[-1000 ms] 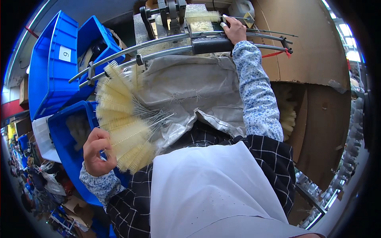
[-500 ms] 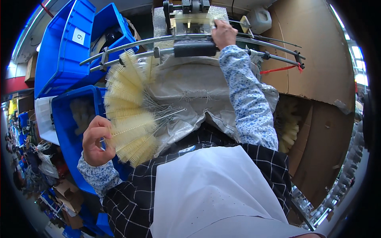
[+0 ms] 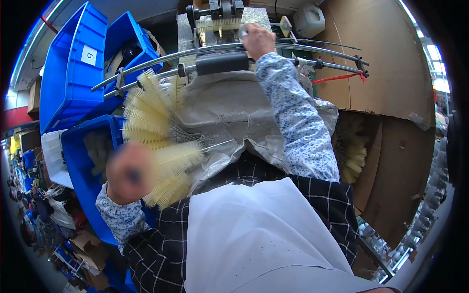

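- Right arm (image 3: pixel 297 115) was stretched way out front, slanting up and a bit left
- Right hand (image 3: pixel 259 41) sat at the far end, back of it facing up, fingers (image 3: pixel 250 30) bent
- Left forearm (image 3: pixel 118 212) stayed low, out by the person's left side
- Left hand (image 3: pixel 129 172) was up past it, too blurry to make out the fingers

In front of you, a creased whitish plastic sheet (image 3: pixel 229 97) carries fanned, cream-bristled brushes with thin metal stems (image 3: pixel 146 117).

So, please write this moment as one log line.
left hand: blurred, at fanned brushes; right hand: at single brush by machine; blue bins: at left
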`<state>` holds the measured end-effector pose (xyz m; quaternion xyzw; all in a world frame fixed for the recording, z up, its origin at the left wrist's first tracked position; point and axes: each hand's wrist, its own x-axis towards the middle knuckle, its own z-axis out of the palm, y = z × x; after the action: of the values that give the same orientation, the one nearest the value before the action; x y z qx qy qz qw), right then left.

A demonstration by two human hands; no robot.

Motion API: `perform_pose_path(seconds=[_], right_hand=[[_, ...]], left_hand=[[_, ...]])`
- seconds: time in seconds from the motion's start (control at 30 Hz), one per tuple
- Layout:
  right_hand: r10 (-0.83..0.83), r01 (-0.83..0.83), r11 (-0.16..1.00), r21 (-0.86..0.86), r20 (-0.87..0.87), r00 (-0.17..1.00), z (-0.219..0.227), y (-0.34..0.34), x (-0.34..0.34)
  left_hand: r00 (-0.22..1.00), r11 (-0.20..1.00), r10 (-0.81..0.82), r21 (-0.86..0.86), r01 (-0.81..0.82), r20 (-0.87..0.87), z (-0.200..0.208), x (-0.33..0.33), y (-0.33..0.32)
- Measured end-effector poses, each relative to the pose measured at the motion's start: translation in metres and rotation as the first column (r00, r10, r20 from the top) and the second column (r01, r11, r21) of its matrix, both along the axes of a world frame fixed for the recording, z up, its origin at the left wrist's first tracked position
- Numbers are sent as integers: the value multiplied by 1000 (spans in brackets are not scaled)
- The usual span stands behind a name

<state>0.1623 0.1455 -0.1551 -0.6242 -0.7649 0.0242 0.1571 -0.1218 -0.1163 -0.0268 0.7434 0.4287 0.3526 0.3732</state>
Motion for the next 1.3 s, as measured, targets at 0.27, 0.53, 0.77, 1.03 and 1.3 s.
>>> perform_pose_path(seconds=[0.27, 0.53, 0.77, 1.03, 1.3], right_hand=[[47, -45, 996, 77, -26, 999, -11, 34, 108], [153, -144, 988, -52, 261, 953, 1, 78, 166], [89, -323, 694, -644, -369, 925, 114, -48, 165], [106, -803, 343, -487, -830, 548, 69, -153, 6], [107, -142, 954, 266, 141, 984, 24, -36, 61]], left_hand=[[976, 972, 184, -173, -162, 115, -8, -27, -13], [971, 957, 113, -286, -49, 212, -14, -14, 17], [945, 941, 69, -335, 45, 321, -26, 0, 32], [984, 991, -50, -114, 70, 170, -46, 58, 54], [704, 960, -114, -259, -102, -701, -31, -6, -8]])
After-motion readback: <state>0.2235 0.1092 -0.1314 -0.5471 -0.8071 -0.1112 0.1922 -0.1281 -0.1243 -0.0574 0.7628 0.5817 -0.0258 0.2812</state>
